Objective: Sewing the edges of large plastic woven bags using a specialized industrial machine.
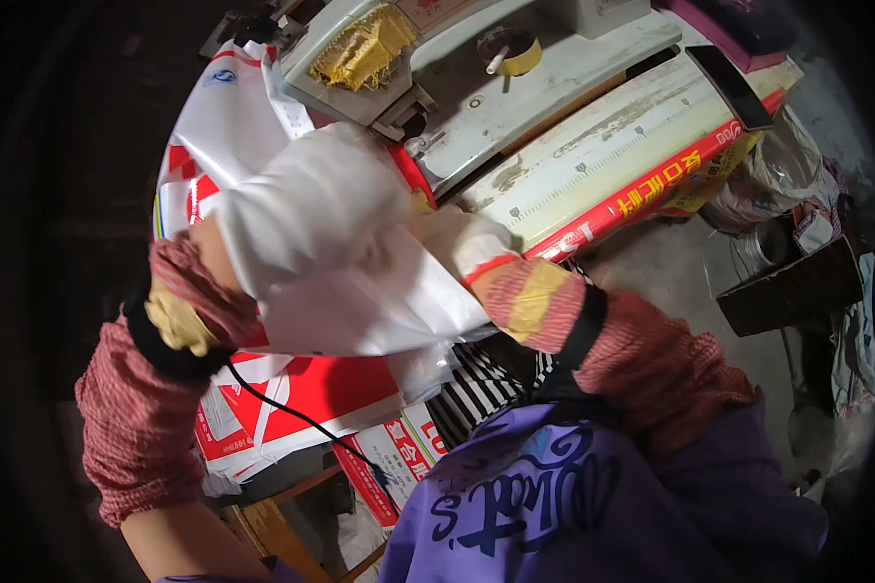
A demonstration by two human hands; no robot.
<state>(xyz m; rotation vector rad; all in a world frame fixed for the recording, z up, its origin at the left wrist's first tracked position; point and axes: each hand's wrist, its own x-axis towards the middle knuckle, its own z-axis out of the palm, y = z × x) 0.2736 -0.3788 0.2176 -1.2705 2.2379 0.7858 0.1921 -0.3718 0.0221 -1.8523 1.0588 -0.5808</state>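
Landmark: the sewing machine [437, 58], pale green-white, at the top of the view on a long worn table [593, 146].
White bag: a woven plastic bag [340, 262], white with red print, lies just below the machine head; its upper edge reaches toward the needle area, probably so the edge can be fed there.
Left hand: the left hand [226, 255] is mostly hidden under the raised white fabric; it seems to lift and bunch the bag from the left, but I cannot tell if the fingers are closed.
Right hand: the right hand [467, 243], in a white glove with red cuff, presses on the bag just below the machine base; fingers look flat and spread, holding the material down.
Stack: more red-and-white bags [282, 398] lie lower, away from the machine, near the person's lap.
Thread spool: a yellow spool [510, 49] stands on the machine bed.
Yellow cloth: a frayed yellow cloth [365, 44] lies on the machine head.
Ruler: a red-edged ruler strip [651, 185] runs along the table front, right of the machine.
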